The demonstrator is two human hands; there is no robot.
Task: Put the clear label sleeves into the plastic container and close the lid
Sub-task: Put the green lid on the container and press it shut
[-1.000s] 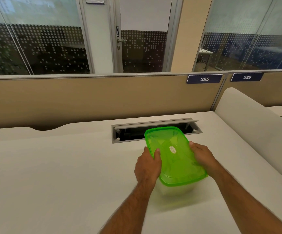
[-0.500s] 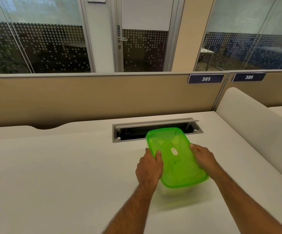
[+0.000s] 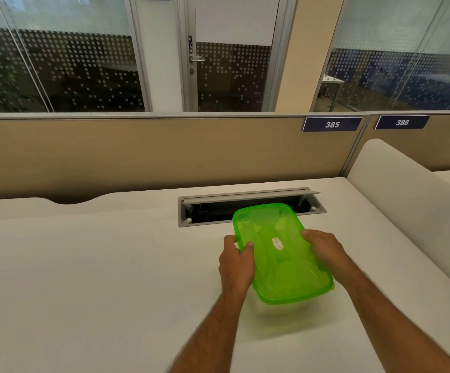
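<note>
**Green lid on the container, both hands at its edges**

Here the translucent green rectangular plastic lid [image 3: 277,251] sits on top of the clear plastic container [image 3: 283,309], of which only a pale strip of wall shows below the lid's near edge. The container stands on the white desk surface [image 3: 84,278], its far end reaching over the grey metal cable tray opening [image 3: 207,208] set into the desk. A small white oval sticker [image 3: 277,243] lies near the lid's middle.

The left hand [image 3: 236,262] grips the lid's left long edge, thumb curled over the top and fingers wrapped down the side. The right hand [image 3: 325,250] holds the opposite long edge, fingers bent over the rim. Whether the lid is fully snapped shut all round cannot be told. Nothing clear can be made out through the green plastic.

Behind the desk runs a beige partition panel [image 3: 151,152] bearing dark blue number plates reading 385 [image 3: 331,124] and 386 [image 3: 401,122].
</note>
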